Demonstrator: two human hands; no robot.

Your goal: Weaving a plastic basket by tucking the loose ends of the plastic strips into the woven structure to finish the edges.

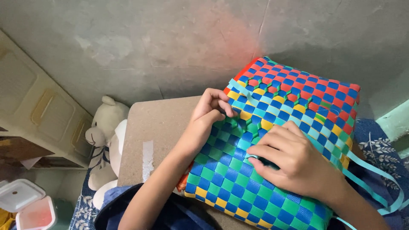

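right hand (294, 164) pressed flat on woven basket (272, 145), pinching light blue strip (375, 179); left hand (211, 113) pinching a weave strand, on cardboard table (157, 127).

The surface (159, 123) is a flat brown board with a rounded far corner. A strip of pale tape (148, 154) is stuck to it near its left edge. A woven basket (272, 140) of blue, green, yellow and red strips rests on its right part.
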